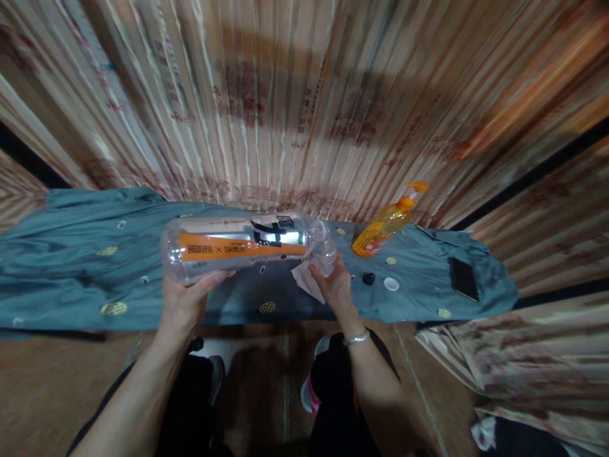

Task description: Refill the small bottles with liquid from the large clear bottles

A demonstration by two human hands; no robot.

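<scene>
I am holding a big clear plastic bottle point(223, 223) on its side, above the teal cloth point(71, 273) which is covering the narrow table. Its orange, silver and black label is facing up to me, and its neck is pointing to my right. My left hand point(183, 301) is gripping the bottle near its base, from the near side and below, with the thumb lying along the wall. My right hand point(335, 282) is closing around a small clear plastic vessel point(325, 252), which is standing at the mouth of the bottle; whether the two are touching inside, I cannot tell. On this wrist I am wearing a silver bracelet point(356, 337). Just beside my right hand, a white sheet point(307, 285) is lying on the cloth, partly hidden. Further to the right, an orange pump bottle point(380, 231) is standing toward the back edge. In front of it, a small black cap point(368, 278) and a round white lid point(391, 284) are lying near each other, and a dark phone point(463, 278) is resting near the right end. Behind the table, a striped curtain point(285, 95) is hanging.
</scene>
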